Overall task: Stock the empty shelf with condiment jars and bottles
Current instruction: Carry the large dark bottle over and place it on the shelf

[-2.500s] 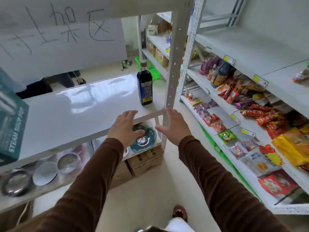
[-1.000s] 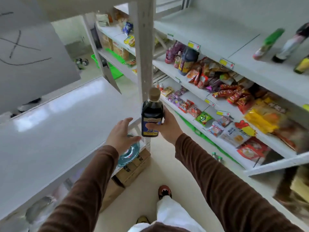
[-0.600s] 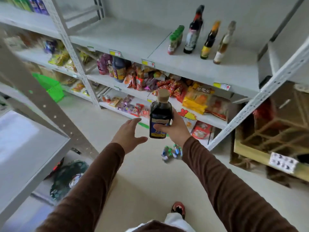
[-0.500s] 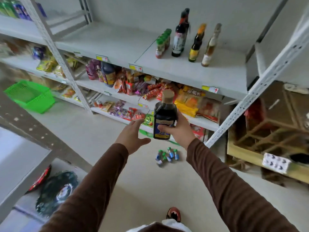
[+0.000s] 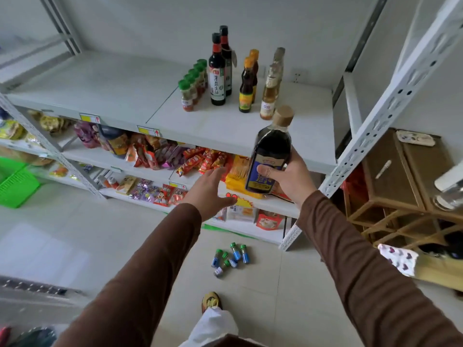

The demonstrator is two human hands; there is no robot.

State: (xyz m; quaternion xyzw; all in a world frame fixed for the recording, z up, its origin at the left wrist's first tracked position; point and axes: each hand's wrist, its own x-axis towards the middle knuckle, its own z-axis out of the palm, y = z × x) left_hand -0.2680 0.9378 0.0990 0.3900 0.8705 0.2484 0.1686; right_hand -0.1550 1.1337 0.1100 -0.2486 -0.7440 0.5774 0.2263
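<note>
Where the right hand grips, the bottle label is hidden.

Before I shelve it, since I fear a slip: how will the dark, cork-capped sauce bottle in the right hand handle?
The dark, cork-capped sauce bottle looks full, so probably heavy. Its glossy surface may be slippery; only the right hand grips it. Tall and narrow-necked, it could tip.

Snack packets fill lower shelves at nine o'clock. Green basket far left. Wooden rack at three o'clock.
</note>
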